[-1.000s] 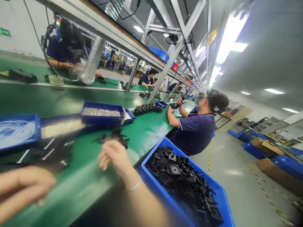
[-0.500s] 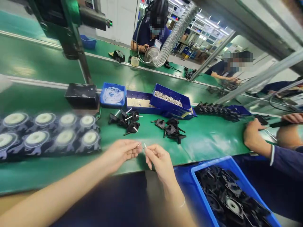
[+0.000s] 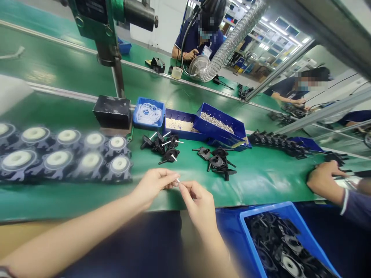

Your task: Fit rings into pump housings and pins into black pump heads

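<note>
together, left hand (image 3: 156,181), right hand (image 3: 201,202), white piece (image 3: 177,179)

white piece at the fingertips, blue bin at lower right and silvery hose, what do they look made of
Small white piece: perhaps plastic, but too small to tell.
Blue bin: likely moulded plastic, smooth and evenly coloured.
Silvery hose: probably thin metal foil, shiny and crinkled.
</note>
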Tool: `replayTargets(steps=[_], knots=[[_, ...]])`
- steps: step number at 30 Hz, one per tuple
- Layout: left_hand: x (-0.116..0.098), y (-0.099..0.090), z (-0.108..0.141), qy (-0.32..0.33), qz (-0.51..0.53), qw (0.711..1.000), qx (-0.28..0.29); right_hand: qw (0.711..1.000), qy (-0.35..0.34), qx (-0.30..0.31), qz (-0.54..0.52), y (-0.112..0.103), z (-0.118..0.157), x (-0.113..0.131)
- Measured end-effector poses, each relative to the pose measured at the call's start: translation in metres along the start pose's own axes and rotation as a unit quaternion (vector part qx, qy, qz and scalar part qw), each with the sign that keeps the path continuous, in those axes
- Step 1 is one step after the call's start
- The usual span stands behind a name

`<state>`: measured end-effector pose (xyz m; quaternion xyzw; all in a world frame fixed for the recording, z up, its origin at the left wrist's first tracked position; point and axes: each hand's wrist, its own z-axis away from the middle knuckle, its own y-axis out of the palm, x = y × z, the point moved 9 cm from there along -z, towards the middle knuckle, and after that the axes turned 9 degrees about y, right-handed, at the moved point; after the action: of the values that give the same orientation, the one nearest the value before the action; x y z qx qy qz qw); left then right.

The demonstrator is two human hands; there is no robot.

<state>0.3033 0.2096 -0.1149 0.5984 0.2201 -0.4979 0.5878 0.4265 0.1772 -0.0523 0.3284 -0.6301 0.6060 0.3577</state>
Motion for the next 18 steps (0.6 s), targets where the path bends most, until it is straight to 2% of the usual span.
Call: replayTargets(steps=[3,7,10,12,16,18], knots=[[-0.008,0.000,0.000,0.039,-0.051,0.998,0.000,0.999,-0.015,-0.025,0.033,-0.002,0.002,0.005],[-0.013,-0.001,0.001,0.056,-0.094,0.994,-0.003,0.995,-0.033,-0.044,0.079,-0.004,0.005,0.009],[-0.021,-0.002,0.003,0.092,-0.164,0.982,-0.005,0.990,-0.050,-0.055,0.118,-0.003,0.008,0.013],[-0.030,-0.001,0.005,0.145,-0.234,0.961,-0.004,0.985,-0.067,-0.064,0.148,-0.002,0.011,0.016],[-0.048,0.008,0.016,0.273,-0.358,0.893,0.008,0.970,-0.086,-0.078,0.214,0.001,0.016,0.021],[-0.052,0.014,0.021,0.323,-0.393,0.861,0.022,0.971,-0.080,-0.078,0.213,0.002,0.017,0.021]])
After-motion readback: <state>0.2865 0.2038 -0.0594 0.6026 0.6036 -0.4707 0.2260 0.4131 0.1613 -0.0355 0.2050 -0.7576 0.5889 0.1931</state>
